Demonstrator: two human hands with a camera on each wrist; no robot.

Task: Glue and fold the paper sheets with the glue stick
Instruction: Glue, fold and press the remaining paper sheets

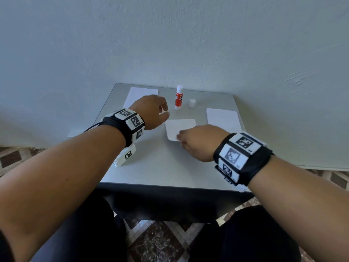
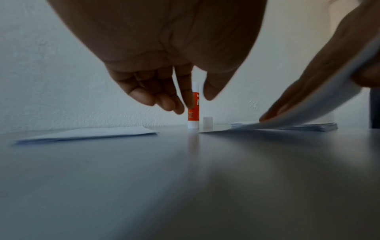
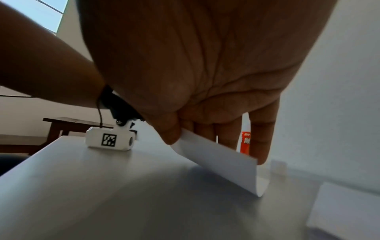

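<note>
Midway through a fold, the right hand (image 3: 205, 73) pinches the near edge of a paper sheet (image 1: 179, 127) at the table (image 1: 160, 167) centre, lifting it over. The left hand (image 1: 151, 112) hovers, fingers (image 2: 164, 100) loosely curled, empty, near the uncapped glue stick (image 1: 179, 97); a careless reach could topple it, and the unpinned sheet may slide askew.

1. A white paper sheet (image 1: 179, 127) lay mid-table, its near edge lifted and curled.
2. The orange-and-white glue stick (image 1: 179, 98) stood upright and uncapped beyond it, its white cap (image 1: 192, 103) just right.
3. White paper stacks were placed far left (image 1: 138, 95) and right (image 1: 222, 118).
</note>
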